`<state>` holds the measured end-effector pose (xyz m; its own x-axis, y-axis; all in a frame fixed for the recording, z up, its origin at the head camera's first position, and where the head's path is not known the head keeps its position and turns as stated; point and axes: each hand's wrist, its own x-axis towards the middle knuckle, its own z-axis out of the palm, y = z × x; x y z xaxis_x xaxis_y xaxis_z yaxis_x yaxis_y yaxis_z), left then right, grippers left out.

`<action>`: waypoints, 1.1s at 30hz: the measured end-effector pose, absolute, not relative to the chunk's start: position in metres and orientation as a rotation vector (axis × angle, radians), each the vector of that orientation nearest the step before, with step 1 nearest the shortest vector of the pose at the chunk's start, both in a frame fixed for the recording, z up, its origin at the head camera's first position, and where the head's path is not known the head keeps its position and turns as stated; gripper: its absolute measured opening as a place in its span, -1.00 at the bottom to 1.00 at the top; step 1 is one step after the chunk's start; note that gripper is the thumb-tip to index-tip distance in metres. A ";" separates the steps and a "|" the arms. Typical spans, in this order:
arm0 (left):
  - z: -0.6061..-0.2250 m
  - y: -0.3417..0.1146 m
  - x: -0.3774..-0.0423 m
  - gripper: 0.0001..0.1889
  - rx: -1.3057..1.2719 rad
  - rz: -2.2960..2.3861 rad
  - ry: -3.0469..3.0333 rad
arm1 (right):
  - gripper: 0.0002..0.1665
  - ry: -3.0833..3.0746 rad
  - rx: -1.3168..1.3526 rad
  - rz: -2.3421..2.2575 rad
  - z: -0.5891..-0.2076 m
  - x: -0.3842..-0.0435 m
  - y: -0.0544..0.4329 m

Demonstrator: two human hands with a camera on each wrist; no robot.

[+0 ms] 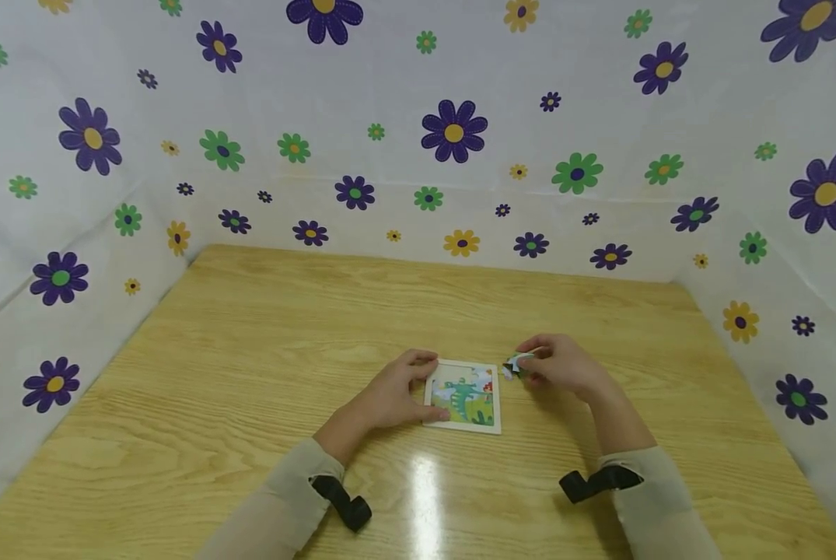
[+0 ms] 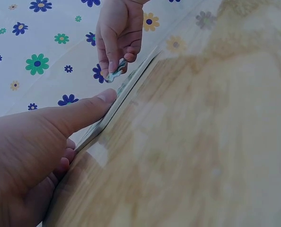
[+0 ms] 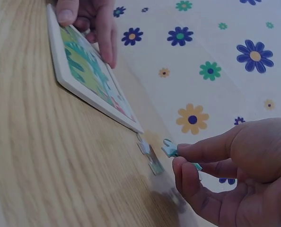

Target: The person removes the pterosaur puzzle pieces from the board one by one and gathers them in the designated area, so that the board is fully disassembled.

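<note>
A square jigsaw puzzle in a white-rimmed tray (image 1: 498, 408) lies on the table, showing a green dinosaur picture (image 1: 463, 398). Plain backing shows along its upper left part. My left hand (image 1: 388, 393) holds the tray by its left side, thumb over the near rim and fingers at the far corner. Just right of the tray, my right hand (image 1: 566, 364) pinches a small puzzle piece (image 3: 169, 148) between thumb and fingertips, above the table. Beside the tray's right edge, loose puzzle pieces (image 3: 153, 160) lie under that hand, partly hidden in the head view.
The wood-grain table (image 1: 285, 327) is enclosed at the back and both sides by a white cloth (image 1: 390, 93) printed with purple, green and yellow flowers. Black straps (image 1: 344, 504) hang at both sleeve cuffs.
</note>
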<state>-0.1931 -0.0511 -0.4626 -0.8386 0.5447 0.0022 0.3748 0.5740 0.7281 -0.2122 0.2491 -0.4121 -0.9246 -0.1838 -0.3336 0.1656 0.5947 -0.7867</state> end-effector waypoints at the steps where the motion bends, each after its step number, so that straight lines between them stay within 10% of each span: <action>1: -0.463 -0.051 -0.193 0.01 0.766 1.120 2.585 | -0.58 2.445 -0.013 -1.260 -0.412 -0.213 0.252; 33: -0.463 -0.050 -0.194 0.00 0.756 1.137 2.587 | -0.59 2.407 0.028 -1.280 -0.416 -0.216 0.284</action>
